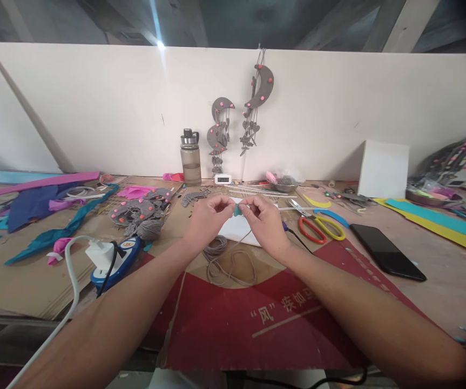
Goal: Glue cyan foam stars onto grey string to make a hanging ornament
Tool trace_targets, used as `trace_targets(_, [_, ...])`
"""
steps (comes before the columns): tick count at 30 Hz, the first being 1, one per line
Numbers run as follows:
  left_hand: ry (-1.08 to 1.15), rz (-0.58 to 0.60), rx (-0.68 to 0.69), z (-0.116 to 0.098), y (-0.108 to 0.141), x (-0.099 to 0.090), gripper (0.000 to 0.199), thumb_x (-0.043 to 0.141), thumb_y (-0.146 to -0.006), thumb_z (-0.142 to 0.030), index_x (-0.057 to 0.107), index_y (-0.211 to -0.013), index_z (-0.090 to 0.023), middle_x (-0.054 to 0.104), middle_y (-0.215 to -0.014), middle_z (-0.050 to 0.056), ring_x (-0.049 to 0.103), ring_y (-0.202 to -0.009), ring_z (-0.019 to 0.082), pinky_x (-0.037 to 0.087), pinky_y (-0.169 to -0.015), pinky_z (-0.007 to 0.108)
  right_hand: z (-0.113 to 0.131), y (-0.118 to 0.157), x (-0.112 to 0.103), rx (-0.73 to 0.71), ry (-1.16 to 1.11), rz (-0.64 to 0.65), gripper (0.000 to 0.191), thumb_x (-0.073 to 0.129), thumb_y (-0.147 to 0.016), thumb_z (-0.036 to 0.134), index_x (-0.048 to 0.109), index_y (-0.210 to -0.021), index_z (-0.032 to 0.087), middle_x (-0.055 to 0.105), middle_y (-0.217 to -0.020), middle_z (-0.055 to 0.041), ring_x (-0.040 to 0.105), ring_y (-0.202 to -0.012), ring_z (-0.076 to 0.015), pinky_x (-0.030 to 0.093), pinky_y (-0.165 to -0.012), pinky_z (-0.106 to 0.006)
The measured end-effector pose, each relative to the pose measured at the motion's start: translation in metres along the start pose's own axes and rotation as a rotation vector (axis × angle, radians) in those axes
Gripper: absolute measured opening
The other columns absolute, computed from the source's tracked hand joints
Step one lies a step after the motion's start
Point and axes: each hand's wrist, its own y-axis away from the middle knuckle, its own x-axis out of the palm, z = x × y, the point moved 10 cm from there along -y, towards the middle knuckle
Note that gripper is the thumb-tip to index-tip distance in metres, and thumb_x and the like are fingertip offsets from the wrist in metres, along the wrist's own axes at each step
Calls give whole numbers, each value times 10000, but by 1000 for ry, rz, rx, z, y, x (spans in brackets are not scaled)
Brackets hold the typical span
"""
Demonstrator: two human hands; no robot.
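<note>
Over a white sheet (238, 228), my left hand (212, 216) and my right hand (263, 219) meet in a pinch. Between their fingertips is a small teal piece (237, 210), gripped from both sides; its exact shape is mostly hidden by the fingers. Below the hands, grey cord (233, 270) lies in loose loops on a red and tan cardboard sheet (257, 324). A tighter coil of cord (215, 246) sits under my left wrist. Beside my right wrist are a blue-tipped tool's black cable (299, 242) and scissors (313, 224) with red and yellow handles.
At the left stand a blue power strip (125, 258) with a white plug, and grey crescents with pompoms (143, 208). A water bottle (191, 159) and a small clock (223, 179) are by the wall. A black phone (386, 252) lies at the right.
</note>
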Motion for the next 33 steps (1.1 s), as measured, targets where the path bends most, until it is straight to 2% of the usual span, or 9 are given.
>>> trace_targets(4, [108, 83, -40, 1, 0, 10, 210, 577, -792, -355, 668, -801, -166, 660, -678, 17, 588, -599, 115, 475, -570, 231, -1, -3, -4, 11, 19, -22, 112, 517, -840, 243, 612, -819, 188, 506, -704, 10, 424, -633, -124, 341, -616, -267])
trace_targets(8, [223, 94, -48, 1, 0, 13, 221, 632, -757, -343, 639, -875, -157, 677, -761, 33, 635, -672, 134, 524, -619, 261, 0, -4, -5, -8, 33, -36, 97, 510, -831, 220, 598, -807, 186, 527, -732, 2, 425, -644, -127, 337, -619, -268])
trace_targets(13, [218, 73, -25, 4, 1, 12, 248, 633, -756, -350, 616, -898, -148, 680, -769, 43, 642, -675, 141, 530, -619, 270, 4, -2, -3, -33, 56, -20, 92, 505, -834, 205, 596, -826, 190, 546, -759, -5, 439, -663, -134, 348, -635, -274])
trace_targets(20, [-67, 9, 28, -3, 2, 5, 170, 586, -762, -319, 653, -769, -163, 672, -716, 26, 618, -667, 134, 478, -617, 236, 12, 1, 0, -83, 106, -10, 80, 511, -840, 201, 583, -808, 192, 524, -747, -8, 461, -706, -145, 363, -669, -282])
trace_targets(22, [-107, -22, 24, -5, 1, 0, 144, 580, -750, -291, 656, -739, -168, 666, -689, 14, 603, -641, 125, 463, -596, 225, 10, 2, 2, -71, 80, -7, 72, 517, -841, 215, 574, -879, 191, 504, -755, -4, 465, -716, -146, 371, -672, -281])
trace_targets(26, [-35, -64, -34, 1, -1, -6, 149, 568, -747, -284, 659, -748, -166, 646, -642, 4, 568, -570, 111, 447, -529, 211, 3, 5, 7, -7, -19, 17, 273, 543, -830, 244, 480, -1089, 188, 476, -786, 6, 468, -710, -138, 384, -653, -273])
trace_targets(33, [149, -95, -111, 10, -3, -8, 151, 610, -734, -286, 647, -758, -141, 647, -619, 15, 582, -532, 111, 470, -528, 218, 0, 7, 8, 82, -154, 26, 128, 516, -852, 302, 526, -921, 194, 526, -759, 7, 478, -669, -121, 391, -622, -260])
